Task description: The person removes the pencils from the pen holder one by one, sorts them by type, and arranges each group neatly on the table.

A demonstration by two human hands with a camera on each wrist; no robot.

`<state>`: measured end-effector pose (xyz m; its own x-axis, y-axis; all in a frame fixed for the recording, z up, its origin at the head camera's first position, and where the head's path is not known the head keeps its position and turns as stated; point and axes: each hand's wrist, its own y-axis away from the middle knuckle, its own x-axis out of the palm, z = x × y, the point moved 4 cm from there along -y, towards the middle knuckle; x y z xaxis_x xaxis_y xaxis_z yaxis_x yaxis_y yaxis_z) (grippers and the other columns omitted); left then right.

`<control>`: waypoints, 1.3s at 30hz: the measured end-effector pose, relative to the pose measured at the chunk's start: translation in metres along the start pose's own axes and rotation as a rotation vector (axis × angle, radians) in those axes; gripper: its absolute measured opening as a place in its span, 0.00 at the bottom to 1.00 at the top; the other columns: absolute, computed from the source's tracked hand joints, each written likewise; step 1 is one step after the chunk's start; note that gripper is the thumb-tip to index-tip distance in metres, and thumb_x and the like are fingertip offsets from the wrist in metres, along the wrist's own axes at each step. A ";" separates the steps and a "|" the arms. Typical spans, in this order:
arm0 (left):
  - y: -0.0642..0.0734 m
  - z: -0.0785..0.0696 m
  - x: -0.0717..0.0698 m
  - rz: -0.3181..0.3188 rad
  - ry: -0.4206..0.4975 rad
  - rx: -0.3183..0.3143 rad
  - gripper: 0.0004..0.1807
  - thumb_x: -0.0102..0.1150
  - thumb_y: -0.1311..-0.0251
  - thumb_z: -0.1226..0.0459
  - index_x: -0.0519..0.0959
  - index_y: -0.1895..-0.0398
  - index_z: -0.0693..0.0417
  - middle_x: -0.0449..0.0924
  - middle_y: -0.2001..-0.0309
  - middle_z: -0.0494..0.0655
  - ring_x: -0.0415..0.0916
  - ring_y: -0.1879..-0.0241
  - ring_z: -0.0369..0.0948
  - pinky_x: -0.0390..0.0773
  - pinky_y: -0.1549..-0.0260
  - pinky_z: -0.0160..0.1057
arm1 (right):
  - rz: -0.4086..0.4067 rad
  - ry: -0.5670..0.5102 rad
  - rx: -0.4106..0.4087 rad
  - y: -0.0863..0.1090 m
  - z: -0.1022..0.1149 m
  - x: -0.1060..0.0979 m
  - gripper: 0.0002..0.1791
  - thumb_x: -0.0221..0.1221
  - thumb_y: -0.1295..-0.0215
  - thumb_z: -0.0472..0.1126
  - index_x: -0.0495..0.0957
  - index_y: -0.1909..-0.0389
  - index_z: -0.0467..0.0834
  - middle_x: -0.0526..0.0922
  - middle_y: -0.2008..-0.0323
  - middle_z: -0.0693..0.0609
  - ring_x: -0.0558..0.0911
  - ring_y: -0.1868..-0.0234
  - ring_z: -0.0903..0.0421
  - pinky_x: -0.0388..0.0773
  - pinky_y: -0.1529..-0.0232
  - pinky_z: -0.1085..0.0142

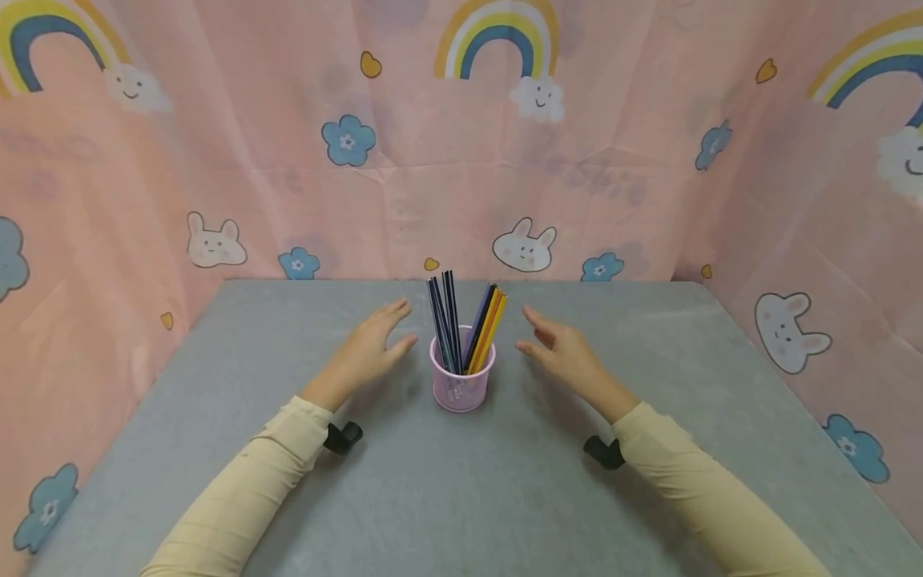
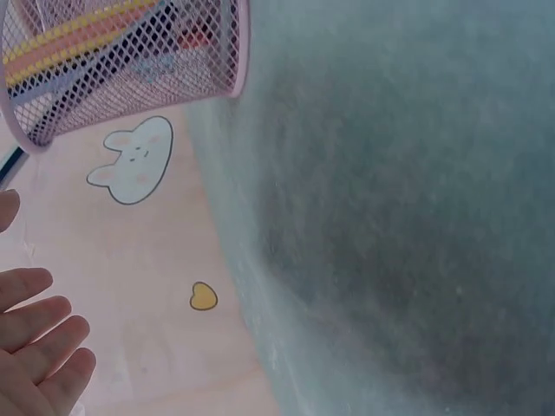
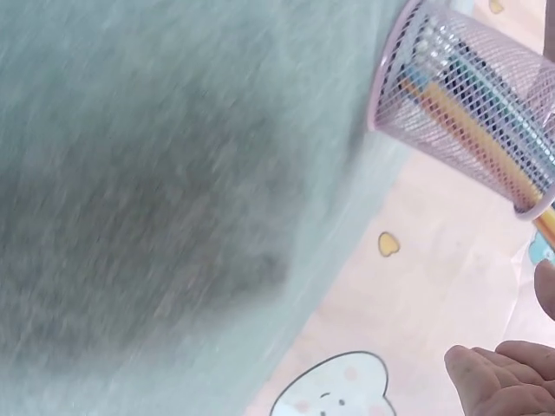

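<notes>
A pink mesh pen cup [image 1: 461, 394] stands upright near the middle of the grey table. Several dark pencils [image 1: 445, 324] lean to its left side, while yellow, orange and dark pencils [image 1: 489, 330] lean to the right. My left hand [image 1: 366, 346] hovers left of the cup, fingers extended and apart from it. On the other side, my right hand [image 1: 570, 353] is held off the cup with its fingers loosely bent, touching nothing. Both wrist views show the mesh cup [image 2: 130, 74] close by, with fingertips at the frame edge.
The grey table [image 1: 461, 497] reaches back to a pink cloth [image 1: 433, 184] printed with rainbows, bunnies and flowers, which also hangs along both sides. A black wrist mount [image 1: 343, 438] sits below the left wrist, another black mount [image 1: 604, 453] below the right.
</notes>
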<state>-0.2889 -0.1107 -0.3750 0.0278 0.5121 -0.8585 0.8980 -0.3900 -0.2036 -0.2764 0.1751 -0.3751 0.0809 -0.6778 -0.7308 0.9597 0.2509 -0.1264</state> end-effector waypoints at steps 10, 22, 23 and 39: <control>0.005 -0.009 0.004 0.004 0.125 -0.030 0.30 0.55 0.29 0.56 0.66 0.30 0.63 0.64 0.27 0.61 0.72 0.35 0.60 0.72 0.35 0.56 | -0.055 -0.105 0.018 0.007 0.011 0.003 0.31 0.63 0.34 0.40 0.69 0.32 0.35 0.76 0.36 0.39 0.78 0.36 0.42 0.78 0.42 0.52; 0.010 -0.013 0.017 -0.007 0.335 -0.099 0.27 0.57 0.30 0.59 0.72 0.35 0.66 0.75 0.36 0.63 0.77 0.39 0.55 0.80 0.43 0.50 | -0.082 -0.269 0.134 0.010 0.015 0.012 0.26 0.64 0.34 0.42 0.76 0.37 0.39 0.83 0.42 0.42 0.82 0.40 0.46 0.79 0.41 0.53; 0.010 -0.014 0.018 -0.013 0.346 -0.110 0.26 0.57 0.30 0.58 0.72 0.35 0.66 0.76 0.37 0.62 0.77 0.39 0.55 0.80 0.42 0.50 | -0.087 -0.283 0.143 0.010 0.015 0.012 0.25 0.64 0.34 0.42 0.77 0.38 0.39 0.83 0.43 0.43 0.82 0.41 0.46 0.79 0.41 0.53; 0.016 -0.021 0.029 -0.100 0.634 -0.256 0.24 0.60 0.33 0.62 0.74 0.37 0.65 0.78 0.38 0.60 0.79 0.40 0.52 0.80 0.41 0.47 | -0.143 -0.383 0.244 0.011 0.020 0.015 0.20 0.64 0.33 0.46 0.82 0.45 0.39 0.86 0.47 0.41 0.87 0.49 0.48 0.82 0.44 0.55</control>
<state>-0.2650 -0.0863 -0.3929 0.1211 0.9152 -0.3844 0.9828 -0.1649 -0.0831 -0.2595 0.1541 -0.3737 -0.0071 -0.9114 -0.4114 0.9999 -0.0018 -0.0132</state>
